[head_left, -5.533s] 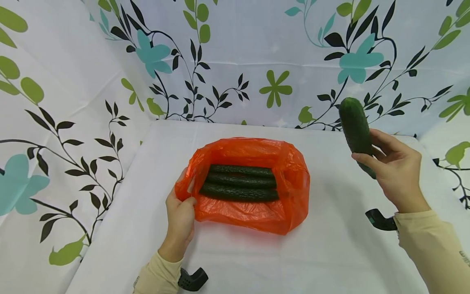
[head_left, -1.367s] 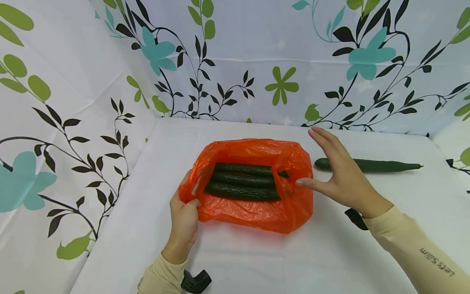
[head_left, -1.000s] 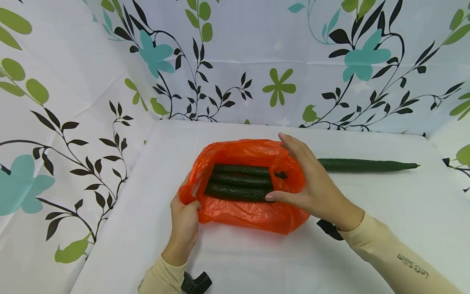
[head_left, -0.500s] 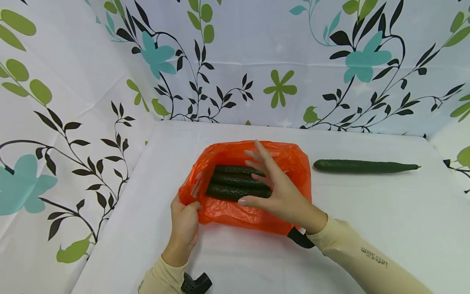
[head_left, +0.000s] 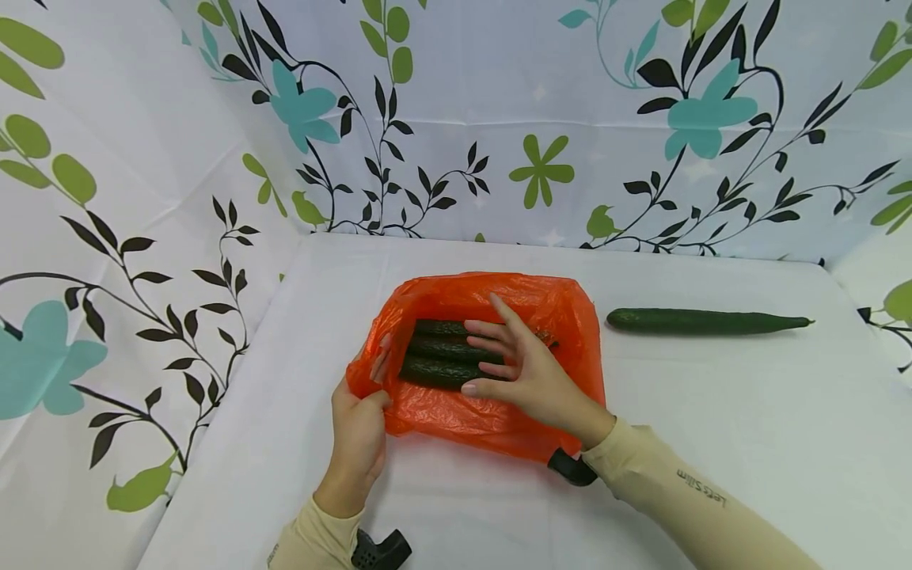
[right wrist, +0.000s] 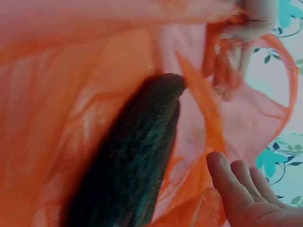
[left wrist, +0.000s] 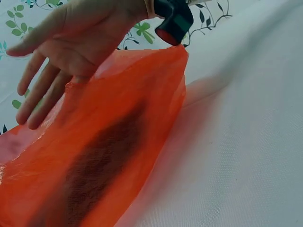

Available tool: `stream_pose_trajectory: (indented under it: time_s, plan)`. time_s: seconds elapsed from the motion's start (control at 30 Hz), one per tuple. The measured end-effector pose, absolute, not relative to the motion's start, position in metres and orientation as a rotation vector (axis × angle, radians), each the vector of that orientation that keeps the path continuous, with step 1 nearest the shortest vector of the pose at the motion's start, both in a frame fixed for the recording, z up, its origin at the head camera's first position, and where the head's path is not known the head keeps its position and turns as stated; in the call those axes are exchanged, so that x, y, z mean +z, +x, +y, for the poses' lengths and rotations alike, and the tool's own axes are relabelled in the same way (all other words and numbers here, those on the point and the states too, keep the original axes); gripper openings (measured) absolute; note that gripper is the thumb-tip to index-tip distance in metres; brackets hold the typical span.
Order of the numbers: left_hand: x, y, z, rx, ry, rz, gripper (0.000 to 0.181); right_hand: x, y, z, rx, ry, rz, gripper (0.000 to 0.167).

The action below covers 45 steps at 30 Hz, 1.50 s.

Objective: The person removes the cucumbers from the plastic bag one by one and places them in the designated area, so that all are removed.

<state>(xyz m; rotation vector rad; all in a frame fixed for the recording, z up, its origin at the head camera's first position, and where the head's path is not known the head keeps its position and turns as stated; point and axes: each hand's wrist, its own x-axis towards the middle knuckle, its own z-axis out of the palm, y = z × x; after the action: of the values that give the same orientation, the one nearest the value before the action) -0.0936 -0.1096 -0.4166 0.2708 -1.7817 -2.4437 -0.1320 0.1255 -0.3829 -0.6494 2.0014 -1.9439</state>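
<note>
An orange plastic bag lies with its mouth wide, dark green cucumbers side by side inside. At its left edge my left hand grips the plastic, thumb outside and fingers behind the film. My right hand is over the bag's mouth with fingers spread, covering the cucumbers' right ends; it holds nothing, and contact with them cannot be told. In the left wrist view the right hand is above the bag. The right wrist view shows a cucumber beside the right hand's fingers.
One cucumber lies on the white table to the right of the bag. A leaf-patterned cloth hangs behind and at the left. Black wrist cameras are strapped to both wrists.
The cucumber held earlier by my right hand now lies on the table. That hand has moved left from there to over the bag's mouth. My left hand keeps its grip.
</note>
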Motion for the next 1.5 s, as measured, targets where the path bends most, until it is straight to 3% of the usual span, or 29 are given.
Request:
stream_pose_trajectory:
  time_s: [0.57,0.87,1.37,1.5]
  plan:
    - [-0.416,-0.092,-0.110,-2.437,0.329,-1.817,0.074,-0.411,-0.135,0.126,-1.417,-0.695,2.514,0.111]
    - [-0.416,-0.092,-0.109,-2.439,0.307,-1.800,0.074,-0.417,-0.131,0.120,-0.987,-0.745,2.777,0.094]
    - [-0.418,-0.092,-0.108,-2.469,0.217,-1.733,0.080,-0.428,-0.131,0.107,-0.501,-1.055,3.025,0.044]
    - [-0.418,-0.092,-0.108,-2.473,0.246,-1.736,0.080,-0.430,-0.130,0.104,-0.397,-1.066,3.057,0.039]
